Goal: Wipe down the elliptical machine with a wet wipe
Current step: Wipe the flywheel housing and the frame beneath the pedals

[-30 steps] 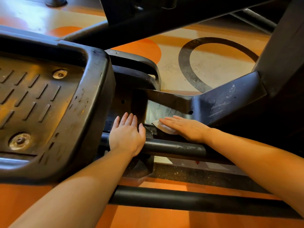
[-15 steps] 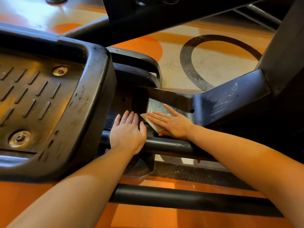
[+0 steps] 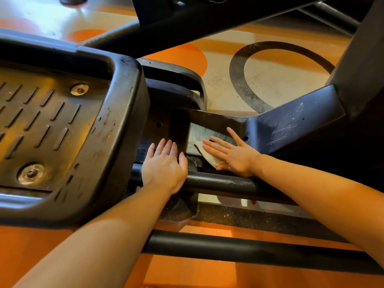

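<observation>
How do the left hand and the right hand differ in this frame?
The right hand presses the wet wipe flat against the machine's frame; the left hand has nothing under it but the black bar. The right hand's fingers spread apart; the left hand's lie close together. Both are open, palm down.

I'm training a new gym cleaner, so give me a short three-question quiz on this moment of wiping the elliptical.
1. True or false: the right hand presses the white wet wipe flat with straight fingers.
2. Where does the left hand rest? A) on the slotted black foot pedal B) on the black round frame tube C) on the orange floor
3. Fill in: the wipe lies on a dark, speckled ____ panel of the frame.

Key: 1 true; 2 B; 3 metal
</observation>
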Demonstrator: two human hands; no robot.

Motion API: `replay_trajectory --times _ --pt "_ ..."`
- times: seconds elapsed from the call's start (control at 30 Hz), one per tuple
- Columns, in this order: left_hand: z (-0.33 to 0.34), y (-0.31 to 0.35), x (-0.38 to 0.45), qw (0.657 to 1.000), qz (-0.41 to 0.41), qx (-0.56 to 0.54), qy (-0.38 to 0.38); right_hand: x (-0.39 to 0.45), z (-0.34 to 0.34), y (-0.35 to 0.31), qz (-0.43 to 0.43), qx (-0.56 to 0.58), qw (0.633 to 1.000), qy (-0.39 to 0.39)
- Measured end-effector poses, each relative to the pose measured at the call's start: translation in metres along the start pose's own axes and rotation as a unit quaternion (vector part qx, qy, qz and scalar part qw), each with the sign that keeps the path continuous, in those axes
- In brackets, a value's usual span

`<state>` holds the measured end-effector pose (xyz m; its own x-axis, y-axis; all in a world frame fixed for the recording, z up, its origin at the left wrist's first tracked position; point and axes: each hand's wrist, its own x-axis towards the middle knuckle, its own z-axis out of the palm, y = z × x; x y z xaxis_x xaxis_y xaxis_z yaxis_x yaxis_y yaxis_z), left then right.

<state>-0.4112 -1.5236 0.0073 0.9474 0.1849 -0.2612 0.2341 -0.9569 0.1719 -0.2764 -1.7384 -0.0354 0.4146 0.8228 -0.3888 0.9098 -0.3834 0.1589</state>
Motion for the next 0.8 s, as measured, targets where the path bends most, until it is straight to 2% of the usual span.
replay_trajectory --times 0.23,0.47,0.8 --pt "-0.002 0.0 0.001 1.0 0.002 0.001 -0.004 0.03 -0.016 -0.023 0.012 0.028 0.999 0.01" --pt "0.0 0.001 0.0 1.0 -0.001 0.006 -0.002 0.044 -0.036 -0.032 -0.026 -0.052 0.998 0.033" --pt "-0.002 0.001 -0.001 1.0 0.001 0.0 0.001 0.059 -0.046 -0.025 -0.043 -0.049 0.998 0.023"
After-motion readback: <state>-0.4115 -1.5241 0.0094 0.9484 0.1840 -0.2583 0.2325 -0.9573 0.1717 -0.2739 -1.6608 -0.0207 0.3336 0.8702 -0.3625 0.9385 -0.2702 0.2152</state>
